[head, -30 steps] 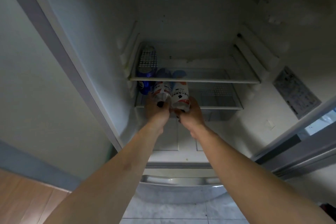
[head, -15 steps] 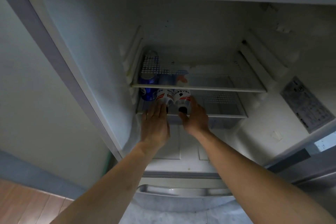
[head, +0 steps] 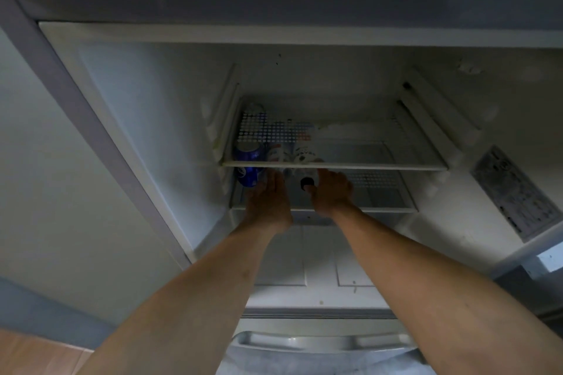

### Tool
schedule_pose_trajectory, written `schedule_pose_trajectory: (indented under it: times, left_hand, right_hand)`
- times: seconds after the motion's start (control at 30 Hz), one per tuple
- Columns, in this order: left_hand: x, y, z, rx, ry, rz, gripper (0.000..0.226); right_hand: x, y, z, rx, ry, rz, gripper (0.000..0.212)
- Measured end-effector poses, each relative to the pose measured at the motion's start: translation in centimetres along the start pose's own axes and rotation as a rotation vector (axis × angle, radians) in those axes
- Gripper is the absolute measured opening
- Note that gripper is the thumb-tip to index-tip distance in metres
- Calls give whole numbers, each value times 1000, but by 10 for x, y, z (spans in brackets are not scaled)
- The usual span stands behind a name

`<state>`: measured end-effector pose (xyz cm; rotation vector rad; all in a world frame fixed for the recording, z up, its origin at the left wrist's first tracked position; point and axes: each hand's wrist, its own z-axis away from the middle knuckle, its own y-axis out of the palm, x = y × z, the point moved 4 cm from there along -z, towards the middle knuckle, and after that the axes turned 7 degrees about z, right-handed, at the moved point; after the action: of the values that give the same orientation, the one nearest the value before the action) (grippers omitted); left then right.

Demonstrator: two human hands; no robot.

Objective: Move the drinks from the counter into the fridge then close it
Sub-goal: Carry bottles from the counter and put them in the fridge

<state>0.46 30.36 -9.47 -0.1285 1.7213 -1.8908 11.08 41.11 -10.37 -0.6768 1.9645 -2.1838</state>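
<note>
The fridge stands open in front of me with two shelves inside. On the lower shelf (head: 380,208) a blue can (head: 248,176) stands at the far left. Two white bottles lie beside it with their caps toward me. My left hand (head: 269,201) has straight fingers pressed against the left bottle (head: 276,156), which shows mostly through the upper shelf (head: 365,165). My right hand (head: 332,193) curls round the right bottle (head: 306,181), thumb just under its black cap.
The right part of the lower shelf is bare. Below the shelves sits a white crisper front (head: 304,268), and under it a grey drawer handle (head: 320,341). A label (head: 515,192) is stuck on the right inner wall. Wood floor (head: 30,353) shows at bottom left.
Both bottles have slid deeper onto the lower shelf, under the upper one. My left hand has gone from gripping its bottle to flat fingers against it. The view has tilted upward.
</note>
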Motion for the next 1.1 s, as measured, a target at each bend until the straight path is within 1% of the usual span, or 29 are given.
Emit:
schedule_pose_trajectory:
  times: [0.13,0.2,0.23,0.3,0.37,0.43,0.47,0.5,0.57,0.63,0.67,0.77,0.83,0.9,0.97,1.03,1.1]
  left_hand:
    - [2,-1,-3,7,11,-4,95]
    - [4,-2,3,-56,26,40,92]
    - [4,-2,9,-116,40,78,88]
    - [3,-1,23,-266,102,183,76]
    - [0,5,44,-377,197,346,64]
    - [0,12,64,-455,312,508,48]
    - [2,17,73,-481,361,558,40]
    - [3,26,82,-475,397,600,35]
    - [12,41,99,-436,413,714,30]
    - [13,63,115,-356,451,795,32]
    - [12,74,124,-322,462,804,33]
    - [10,108,147,-213,431,822,33]
    - [6,132,165,-109,412,792,26]
    - [4,157,181,17,405,713,22]
    - [1,185,199,207,386,631,24]
    - [-1,213,222,388,366,546,25]
    - [0,235,245,494,342,476,25]
  right_hand:
    - [-4,5,-4,52,48,45,66]
    - [-6,6,0,27,66,44,67]
    - [-6,5,4,-4,74,26,66]
    - [-4,1,18,-111,72,-55,63]
    - [-1,-6,42,-267,36,-213,55]
    - [-3,-12,68,-423,8,-385,41]
    - [-9,-13,80,-486,30,-474,35]
    - [-18,-11,94,-520,90,-570,29]
    - [-31,-8,119,-524,184,-766,17]
    - [-52,3,151,-524,274,-912,7]
    - [-62,11,169,-508,330,-971,5]
    - [-96,34,229,-454,532,-1116,10]
    - [-120,47,273,-440,665,-1191,7]
    - [-144,58,321,-445,791,-1261,10]
    - [-168,69,372,-464,909,-1250,11]
    - [-190,83,428,-480,1013,-1230,7]
    - [-208,100,487,-508,1112,-1234,7]
